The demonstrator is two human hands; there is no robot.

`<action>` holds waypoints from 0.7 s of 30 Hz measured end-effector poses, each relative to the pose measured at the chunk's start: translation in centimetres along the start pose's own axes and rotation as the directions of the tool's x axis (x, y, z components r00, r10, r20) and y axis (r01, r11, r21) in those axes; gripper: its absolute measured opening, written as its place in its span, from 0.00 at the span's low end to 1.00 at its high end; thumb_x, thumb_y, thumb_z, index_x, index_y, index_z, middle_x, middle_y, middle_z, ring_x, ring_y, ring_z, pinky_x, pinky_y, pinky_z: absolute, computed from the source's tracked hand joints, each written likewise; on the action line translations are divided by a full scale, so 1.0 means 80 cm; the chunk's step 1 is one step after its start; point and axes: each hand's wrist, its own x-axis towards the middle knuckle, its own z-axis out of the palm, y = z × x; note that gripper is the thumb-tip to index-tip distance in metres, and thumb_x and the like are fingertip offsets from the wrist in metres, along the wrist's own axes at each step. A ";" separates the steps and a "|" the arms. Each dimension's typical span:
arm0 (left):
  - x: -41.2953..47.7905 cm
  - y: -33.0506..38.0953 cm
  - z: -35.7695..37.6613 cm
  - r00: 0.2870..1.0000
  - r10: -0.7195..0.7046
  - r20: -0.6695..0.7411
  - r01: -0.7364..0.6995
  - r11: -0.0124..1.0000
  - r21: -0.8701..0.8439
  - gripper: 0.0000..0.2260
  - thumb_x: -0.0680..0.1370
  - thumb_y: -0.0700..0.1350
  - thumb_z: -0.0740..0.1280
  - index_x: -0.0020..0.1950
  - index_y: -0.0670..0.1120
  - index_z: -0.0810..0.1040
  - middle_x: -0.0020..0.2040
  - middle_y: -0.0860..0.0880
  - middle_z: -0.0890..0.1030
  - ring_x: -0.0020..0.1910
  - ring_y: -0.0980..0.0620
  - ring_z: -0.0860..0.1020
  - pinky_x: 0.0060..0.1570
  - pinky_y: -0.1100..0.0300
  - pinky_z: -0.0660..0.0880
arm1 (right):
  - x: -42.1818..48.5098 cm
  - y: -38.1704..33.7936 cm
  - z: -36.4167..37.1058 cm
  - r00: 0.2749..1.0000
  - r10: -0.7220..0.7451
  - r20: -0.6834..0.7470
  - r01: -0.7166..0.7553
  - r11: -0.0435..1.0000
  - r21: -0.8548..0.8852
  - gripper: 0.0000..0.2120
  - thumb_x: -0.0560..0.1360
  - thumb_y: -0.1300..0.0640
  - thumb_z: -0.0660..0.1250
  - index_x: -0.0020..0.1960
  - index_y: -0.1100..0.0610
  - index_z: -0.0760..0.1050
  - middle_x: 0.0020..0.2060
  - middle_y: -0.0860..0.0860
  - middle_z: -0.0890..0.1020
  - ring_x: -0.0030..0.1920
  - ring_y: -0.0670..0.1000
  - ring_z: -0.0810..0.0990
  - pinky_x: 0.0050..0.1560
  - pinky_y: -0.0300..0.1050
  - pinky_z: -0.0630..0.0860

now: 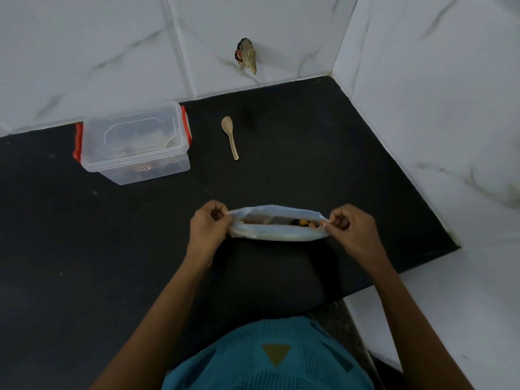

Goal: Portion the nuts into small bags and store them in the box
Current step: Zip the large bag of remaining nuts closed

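**Inspector:** Surface and surroundings?

**Assistant:** A black countertop (337, 164) set into a corner of white, grey-veined wall tiles (112, 52). One tile on the back wall has a ragged opening (247, 55) with something stuffed into it; what it is cannot be told.

**Inspector:** The item being worked on?

**Assistant:** A clear plastic bag (277, 233), held just above the near part of the counter, in front of the person's teal shirt (270, 358). Its mouth is stretched sideways into a narrow slit. Nuts (305, 223) show inside, orange and dark pieces.

**Inspector:** Hands?

**Assistant:** The left hand (209, 223) pinches the bag's left end, fingers curled tight around the plastic. The right hand (351, 226) pinches the right end the same way. Both pull outward.

**Inspector:** Other items?

**Assistant:** A clear storage box (135, 142) with red side latches stands at the back left against the wall, lid on; its contents are dim and unidentifiable. A small wooden spoon (230, 136) lies to the right of the box, bowl toward the wall, well apart from the bag.
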 end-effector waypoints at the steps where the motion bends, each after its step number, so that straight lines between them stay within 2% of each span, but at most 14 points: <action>1: 0.001 0.003 0.002 0.995 0.085 -0.055 -0.080 0.994 0.080 0.08 0.74 0.35 0.65 0.41 0.48 0.72 0.47 0.47 0.74 0.42 0.55 0.75 0.36 0.66 0.71 | 0.001 -0.002 -0.001 1.000 -0.021 -0.008 0.020 0.999 -0.025 0.10 0.68 0.68 0.71 0.38 0.56 0.73 0.34 0.44 0.73 0.34 0.42 0.72 0.36 0.27 0.70; 3: 0.001 0.009 0.005 0.974 0.198 -0.114 -0.176 0.969 0.175 0.08 0.74 0.35 0.65 0.42 0.47 0.71 0.48 0.48 0.71 0.42 0.57 0.72 0.36 0.69 0.69 | 0.003 -0.006 0.000 0.999 0.001 -0.039 -0.003 0.999 -0.036 0.10 0.69 0.67 0.70 0.38 0.55 0.72 0.35 0.44 0.73 0.34 0.42 0.72 0.35 0.30 0.69; 5: 0.004 0.012 0.007 0.973 0.203 -0.108 -0.182 0.967 0.178 0.06 0.75 0.36 0.65 0.45 0.46 0.71 0.50 0.48 0.70 0.41 0.58 0.71 0.36 0.69 0.69 | 0.005 -0.010 -0.002 0.990 0.141 0.000 -0.141 0.988 0.069 0.09 0.71 0.65 0.69 0.39 0.53 0.72 0.37 0.46 0.75 0.37 0.43 0.74 0.37 0.32 0.69; 8: 0.006 0.007 0.008 0.986 0.162 -0.041 -0.155 0.978 0.143 0.04 0.77 0.38 0.62 0.48 0.46 0.70 0.52 0.47 0.71 0.43 0.56 0.73 0.38 0.66 0.71 | 0.002 -0.016 -0.006 0.918 0.312 0.247 -0.382 0.864 0.328 0.04 0.71 0.60 0.69 0.44 0.55 0.75 0.41 0.50 0.79 0.41 0.45 0.77 0.38 0.34 0.71; 10: 0.004 0.002 0.008 0.991 0.135 0.021 -0.137 0.981 0.140 0.03 0.78 0.39 0.61 0.48 0.47 0.69 0.51 0.46 0.73 0.44 0.54 0.75 0.41 0.61 0.76 | -0.001 -0.015 -0.005 0.889 0.324 0.324 -0.425 0.847 0.318 0.04 0.71 0.60 0.70 0.44 0.56 0.75 0.40 0.49 0.78 0.39 0.44 0.77 0.35 0.33 0.70; 12: -0.001 -0.003 0.007 0.991 0.119 0.067 -0.130 0.972 0.194 0.04 0.78 0.39 0.60 0.48 0.47 0.68 0.50 0.46 0.74 0.42 0.55 0.75 0.40 0.60 0.76 | -0.006 -0.011 0.002 0.888 0.363 0.281 -0.444 0.835 0.324 0.05 0.71 0.63 0.69 0.40 0.57 0.74 0.36 0.49 0.77 0.34 0.44 0.74 0.30 0.30 0.69; 14: -0.006 -0.008 0.004 0.986 0.128 0.111 -0.153 0.953 0.261 0.05 0.78 0.38 0.60 0.50 0.48 0.68 0.49 0.49 0.74 0.41 0.56 0.75 0.37 0.64 0.73 | -0.008 -0.005 0.007 0.892 0.417 0.175 -0.452 0.817 0.357 0.09 0.71 0.67 0.68 0.37 0.55 0.72 0.34 0.50 0.75 0.32 0.45 0.71 0.28 0.32 0.68; 16: -0.013 -0.013 0.003 0.977 0.158 0.145 -0.196 0.932 0.305 0.07 0.78 0.37 0.60 0.51 0.48 0.69 0.50 0.52 0.72 0.42 0.58 0.74 0.37 0.67 0.71 | -0.011 -0.002 0.013 0.923 0.384 0.030 -0.377 0.888 0.262 0.12 0.71 0.67 0.66 0.36 0.53 0.70 0.36 0.48 0.72 0.34 0.43 0.70 0.33 0.36 0.67; 18: -0.018 -0.017 0.007 0.967 0.202 0.158 -0.245 0.908 0.339 0.08 0.78 0.35 0.59 0.53 0.46 0.73 0.54 0.50 0.73 0.47 0.59 0.73 0.42 0.68 0.71 | -0.018 -0.006 0.022 0.964 0.242 -0.112 -0.242 0.970 0.014 0.11 0.70 0.66 0.66 0.38 0.53 0.68 0.39 0.46 0.70 0.37 0.44 0.70 0.37 0.38 0.64; 20: -0.021 -0.018 0.011 0.958 0.226 0.177 -0.276 0.896 0.349 0.10 0.78 0.34 0.59 0.56 0.42 0.76 0.58 0.46 0.74 0.52 0.58 0.72 0.48 0.68 0.69 | -0.025 -0.011 0.031 0.978 0.071 -0.197 -0.117 0.965 -0.236 0.07 0.70 0.65 0.65 0.43 0.56 0.70 0.44 0.47 0.69 0.42 0.45 0.69 0.40 0.39 0.64; 21: -0.023 -0.017 0.012 0.956 0.223 0.190 -0.278 0.896 0.346 0.11 0.78 0.33 0.58 0.57 0.41 0.76 0.60 0.45 0.74 0.54 0.58 0.71 0.50 0.68 0.68 | -0.027 -0.010 0.034 0.978 0.047 -0.204 -0.102 0.958 -0.268 0.07 0.71 0.65 0.65 0.46 0.58 0.70 0.46 0.48 0.68 0.45 0.45 0.68 0.41 0.39 0.64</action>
